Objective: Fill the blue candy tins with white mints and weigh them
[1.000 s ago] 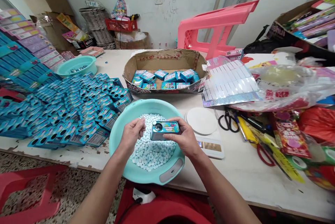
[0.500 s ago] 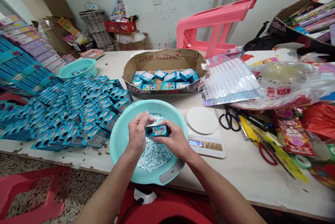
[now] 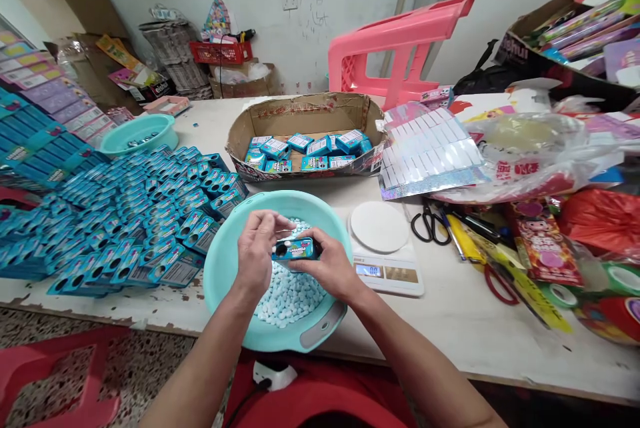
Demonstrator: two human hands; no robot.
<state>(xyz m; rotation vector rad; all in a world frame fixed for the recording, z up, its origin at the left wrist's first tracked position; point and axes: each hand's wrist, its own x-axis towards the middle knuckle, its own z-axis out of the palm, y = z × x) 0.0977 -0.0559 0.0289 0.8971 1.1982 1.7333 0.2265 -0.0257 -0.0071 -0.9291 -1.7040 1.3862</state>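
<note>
My right hand [image 3: 334, 267] grips a small blue candy box [image 3: 294, 249] on its side above the basin, its round opening turned to the left. My left hand [image 3: 257, 248] is closed in a pinch right beside that opening, and small pale candies [image 3: 287, 242] show between the fingertips and the box. Below both hands, a turquoise basin [image 3: 223, 275] holds a heap of light blue and white candies [image 3: 291, 298]. How many pieces the left fingers hold is hidden.
Many blue boxes [image 3: 165, 215] with round holes stand at the left. A cardboard tray [image 3: 300, 108] holds closed boxes behind the basin. To the right are a white scale [image 3: 380, 228], black scissors [image 3: 431, 225] and silver sticker sheets [image 3: 430, 155]. A smaller turquoise bowl [image 3: 165, 138] stands at the back left.
The view has shifted slightly to the right. My left fingers have come over the box's opening, where pale candies now show. The right hand keeps hold of the box, now a little tilted.
</note>
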